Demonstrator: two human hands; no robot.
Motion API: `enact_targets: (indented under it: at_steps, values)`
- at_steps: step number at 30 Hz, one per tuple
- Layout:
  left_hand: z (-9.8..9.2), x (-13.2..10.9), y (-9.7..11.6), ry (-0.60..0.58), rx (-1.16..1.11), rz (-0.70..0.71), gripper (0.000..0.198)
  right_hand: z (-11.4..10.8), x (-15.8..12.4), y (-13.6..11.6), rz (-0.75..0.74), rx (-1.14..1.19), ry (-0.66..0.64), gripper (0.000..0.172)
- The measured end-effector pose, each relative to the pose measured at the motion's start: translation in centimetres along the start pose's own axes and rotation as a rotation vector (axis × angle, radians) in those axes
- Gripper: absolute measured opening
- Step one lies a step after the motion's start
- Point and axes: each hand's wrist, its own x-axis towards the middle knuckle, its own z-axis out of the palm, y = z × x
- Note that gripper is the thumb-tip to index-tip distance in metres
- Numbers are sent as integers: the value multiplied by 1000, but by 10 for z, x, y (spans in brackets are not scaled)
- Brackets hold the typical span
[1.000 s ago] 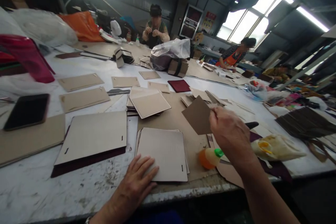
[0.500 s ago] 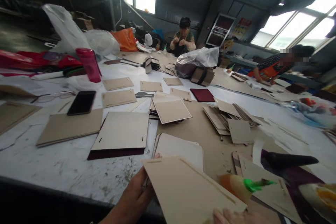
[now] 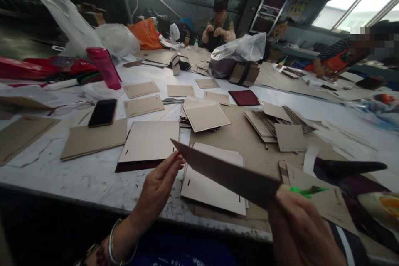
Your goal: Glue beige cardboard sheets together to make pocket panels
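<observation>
My right hand (image 3: 299, 216), at the lower right, grips the right end of a tan board (image 3: 227, 172) that is raised and tilted nearly edge-on. The board's pointed far corner is beside my left hand (image 3: 162, 178), whose fingers are stretched out and close together; whether they touch the board is hard to tell. Beneath the board lies a stack of pale panels (image 3: 212, 193) with small dark slots. To its left rests a pale panel with dark red edges (image 3: 149, 141). Behind is a pile of tan panels (image 3: 207, 116).
A phone (image 3: 102, 113) lies on tan boards at the left, near a pink bottle (image 3: 104, 68). Loose panels (image 3: 289, 137) and a green-tipped glue bottle (image 3: 307, 191) are at the right. A person (image 3: 220, 29) sits across the table, another at the far right.
The board has turned from face-up to nearly edge-on and risen, uncovering the stack beneath. My left hand has moved off the board's underside, and my right hand has come up into view.
</observation>
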Motion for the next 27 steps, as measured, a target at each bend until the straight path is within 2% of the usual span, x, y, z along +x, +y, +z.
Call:
enact_targets:
  at_steps: [3,5,8,13,17,23,27]
  values:
    - [-5,7,3,31,237,158,43,12,9,11,430,148,-14,15]
    - [-7,11,1,-15,370,221,40,23,11,21,661,263,-97,24]
    - [-6,15,-5,-83,486,184,43,36,8,36,894,363,-199,37]
    - [3,21,-22,-151,498,-5,46,55,-7,58,1001,383,-278,44]
    - [9,26,-30,-171,447,-138,56,65,-21,68,1049,369,-304,42]
    - [13,24,-32,-153,430,-151,55,70,-31,71,1071,267,-256,37]
    - [15,21,-32,-106,410,-177,51,69,-28,69,1144,375,-253,40]
